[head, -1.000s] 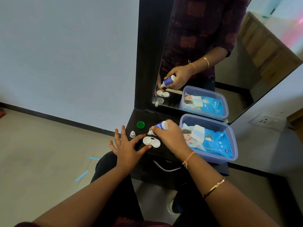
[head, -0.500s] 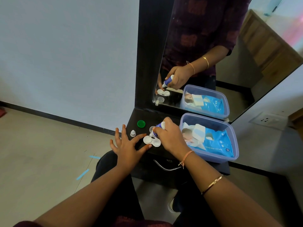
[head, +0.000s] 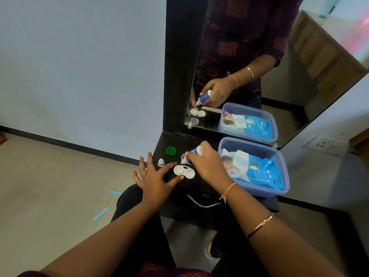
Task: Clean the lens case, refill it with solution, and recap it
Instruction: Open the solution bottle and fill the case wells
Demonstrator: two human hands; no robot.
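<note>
The white two-well lens case [head: 184, 171] lies uncapped on the black dresser top [head: 201, 183]. My right hand [head: 207, 163] grips a small blue-and-white solution bottle [head: 192, 154], tilted with its nozzle pointing down-left just above the case's left well. My left hand [head: 156, 174] rests flat with fingers spread, index finger and thumb bracketing the case's left side. A green case cap [head: 171, 150] lies behind the case. A translucent cap [head: 183, 156] sits partly hidden behind the bottle. A small white bottle cap [head: 161, 162] stands left of the case.
A blue plastic tub [head: 283, 172] holding a pack of wet wipes [head: 257, 168] fills the right of the dresser top. A mirror [head: 249, 66] stands right behind the work area. A drawer handle [head: 199, 202] is below the front edge.
My right hand has lifted the bottle slightly back up from the case after tipping its nozzle down close to the wells. My left hand has stayed beside the case.
</note>
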